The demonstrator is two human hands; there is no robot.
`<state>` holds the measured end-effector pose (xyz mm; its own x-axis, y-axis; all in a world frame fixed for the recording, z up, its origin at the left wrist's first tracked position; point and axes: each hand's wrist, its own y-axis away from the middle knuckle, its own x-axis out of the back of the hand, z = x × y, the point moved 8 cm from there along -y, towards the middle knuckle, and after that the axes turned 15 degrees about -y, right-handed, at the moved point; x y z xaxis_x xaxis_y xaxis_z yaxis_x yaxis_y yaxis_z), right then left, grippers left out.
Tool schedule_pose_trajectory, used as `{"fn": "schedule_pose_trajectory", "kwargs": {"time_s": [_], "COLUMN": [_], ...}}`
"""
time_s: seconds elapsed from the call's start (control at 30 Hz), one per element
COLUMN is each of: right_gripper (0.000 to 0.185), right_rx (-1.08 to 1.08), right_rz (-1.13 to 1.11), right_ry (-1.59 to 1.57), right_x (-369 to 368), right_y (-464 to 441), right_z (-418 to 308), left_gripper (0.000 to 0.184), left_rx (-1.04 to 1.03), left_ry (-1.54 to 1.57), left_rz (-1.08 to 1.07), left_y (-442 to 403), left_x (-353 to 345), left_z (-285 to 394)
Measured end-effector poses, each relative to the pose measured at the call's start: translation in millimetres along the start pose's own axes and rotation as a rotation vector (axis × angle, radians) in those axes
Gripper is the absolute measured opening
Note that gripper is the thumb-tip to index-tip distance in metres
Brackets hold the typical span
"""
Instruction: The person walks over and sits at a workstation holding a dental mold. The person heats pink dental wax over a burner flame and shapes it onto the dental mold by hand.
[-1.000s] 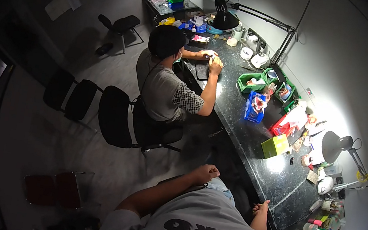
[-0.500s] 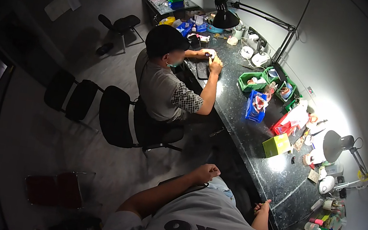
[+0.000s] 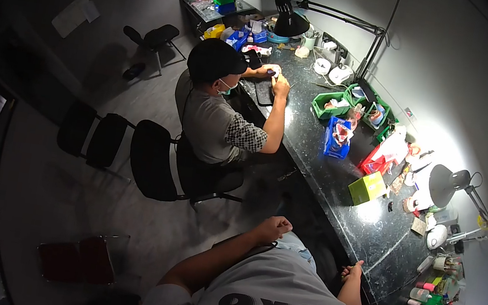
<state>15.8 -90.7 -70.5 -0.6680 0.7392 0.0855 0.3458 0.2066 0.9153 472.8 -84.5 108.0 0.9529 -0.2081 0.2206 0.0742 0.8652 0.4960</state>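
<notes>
My left hand (image 3: pixel 273 228) rests over my lap at the top of my light blue trousers (image 3: pixel 298 246). Its fingers are curled closed, and no object shows in them. A thin dark cord or band lies just below its wrist. To the right, my right hand (image 3: pixel 352 271) hangs beside the front edge of the dark speckled workbench (image 3: pixel 394 244). Its fingers are loosely bent and apart, with nothing visible between them. The nearest item on the bench ahead is a yellow-green box (image 3: pixel 367 188).
A seated co-worker (image 3: pixel 218 111) in a cap holds a small object at the bench, ahead on the left. Black chairs (image 3: pixel 155 158) stand behind them. Desk lamps (image 3: pixel 447 186), a blue bin (image 3: pixel 338 138), green bins (image 3: pixel 330 104) and a red bin (image 3: pixel 375 159) line the bench.
The view has shifted slightly. The co-worker's head has turned a little toward the bench. My two hands keep nearly the same place.
</notes>
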Motion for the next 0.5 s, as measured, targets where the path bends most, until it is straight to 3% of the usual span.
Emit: {"fn": "schedule_pose_trajectory", "kwargs": {"time_s": [0.5], "right_gripper": [0.072], "right_rx": [0.017], "right_rz": [-0.018], "right_ry": [0.004], "right_x": [3.3], "right_y": [-8.0], "right_z": [-3.7], "left_gripper": [0.03], "left_rx": [0.012], "left_ry": [0.005], "left_rz": [-0.004], "left_y": [1.2], "left_x": [1.5], "left_z": [-3.7]}}
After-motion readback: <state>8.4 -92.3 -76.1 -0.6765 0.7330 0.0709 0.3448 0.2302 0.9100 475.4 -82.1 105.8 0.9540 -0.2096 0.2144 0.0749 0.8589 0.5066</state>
